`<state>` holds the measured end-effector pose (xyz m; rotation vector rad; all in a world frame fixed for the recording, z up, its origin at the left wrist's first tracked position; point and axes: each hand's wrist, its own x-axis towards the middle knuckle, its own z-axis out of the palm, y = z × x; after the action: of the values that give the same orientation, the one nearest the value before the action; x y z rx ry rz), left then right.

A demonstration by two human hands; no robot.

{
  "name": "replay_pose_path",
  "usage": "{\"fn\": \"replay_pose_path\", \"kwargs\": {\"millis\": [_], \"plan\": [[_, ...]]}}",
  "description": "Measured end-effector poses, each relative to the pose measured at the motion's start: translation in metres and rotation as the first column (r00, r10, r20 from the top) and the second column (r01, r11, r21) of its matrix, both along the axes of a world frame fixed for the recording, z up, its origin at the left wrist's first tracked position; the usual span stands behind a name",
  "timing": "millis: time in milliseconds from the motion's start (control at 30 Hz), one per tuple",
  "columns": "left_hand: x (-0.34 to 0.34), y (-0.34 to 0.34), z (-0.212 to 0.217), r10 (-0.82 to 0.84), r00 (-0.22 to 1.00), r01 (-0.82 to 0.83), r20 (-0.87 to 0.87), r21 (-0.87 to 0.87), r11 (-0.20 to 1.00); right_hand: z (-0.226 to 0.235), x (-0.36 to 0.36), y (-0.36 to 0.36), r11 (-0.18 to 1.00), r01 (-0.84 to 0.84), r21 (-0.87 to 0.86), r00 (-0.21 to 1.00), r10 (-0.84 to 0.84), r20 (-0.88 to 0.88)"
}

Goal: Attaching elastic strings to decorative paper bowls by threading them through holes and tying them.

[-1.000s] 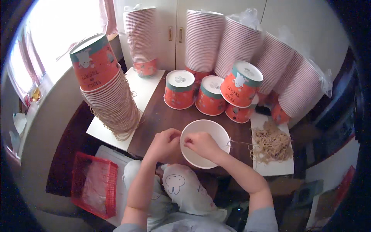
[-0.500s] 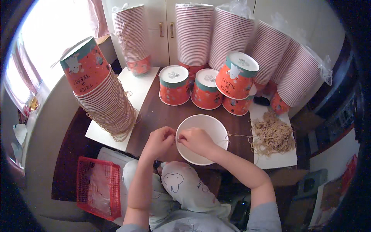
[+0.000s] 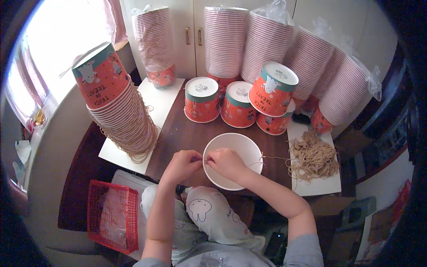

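Observation:
A paper bucket, white inside, stands mouth up on the brown table before me. My left hand is closed in a pinch just outside its left rim; what the fingertips hold is too small to make out. Reaching over the bucket, my right hand pinches inside the same rim, apparently on a thin beige cord. That cord runs from a tangled cord pile on the right to the bucket's right rim, and a strand passes inside, partly hidden by my right forearm.
Upside-down orange buckets stand behind, one stacked on another. A leaning bucket stack with cord loops is at left. Tall plastic-wrapped bucket stacks line the back by a cabinet. A red basket sits lower left.
Both hands stay at the bucket's left rim. My left hand has shifted very slightly down; the bucket and cord look nearly the same.

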<state>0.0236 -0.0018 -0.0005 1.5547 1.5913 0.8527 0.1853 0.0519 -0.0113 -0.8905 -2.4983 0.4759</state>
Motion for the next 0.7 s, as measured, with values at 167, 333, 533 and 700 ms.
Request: {"fn": "replay_pose_path", "kwargs": {"millis": [167,333,533,700], "plan": [[0.000,0.000,0.000,0.005,1.000,-0.004,-0.017,0.008,1.000,-0.001,-0.001,-0.001,1.000,0.005,0.015,1.000,-0.005,0.029],[0.002,0.003,-0.001,0.014,0.999,-0.016,-0.040,-0.032,0.999,-0.004,-0.002,0.001,0.998,0.004,0.064,0.998,-0.007,0.056],[0.006,0.007,-0.011,0.041,0.991,-0.033,-0.124,0.065,0.997,-0.005,-0.002,0.000,0.996,0.008,0.085,0.998,-0.014,0.062],[0.009,0.007,-0.011,0.082,0.994,-0.075,-0.073,0.094,0.993,-0.001,0.000,0.000,0.999,0.041,0.025,0.999,-0.042,0.032]]}}
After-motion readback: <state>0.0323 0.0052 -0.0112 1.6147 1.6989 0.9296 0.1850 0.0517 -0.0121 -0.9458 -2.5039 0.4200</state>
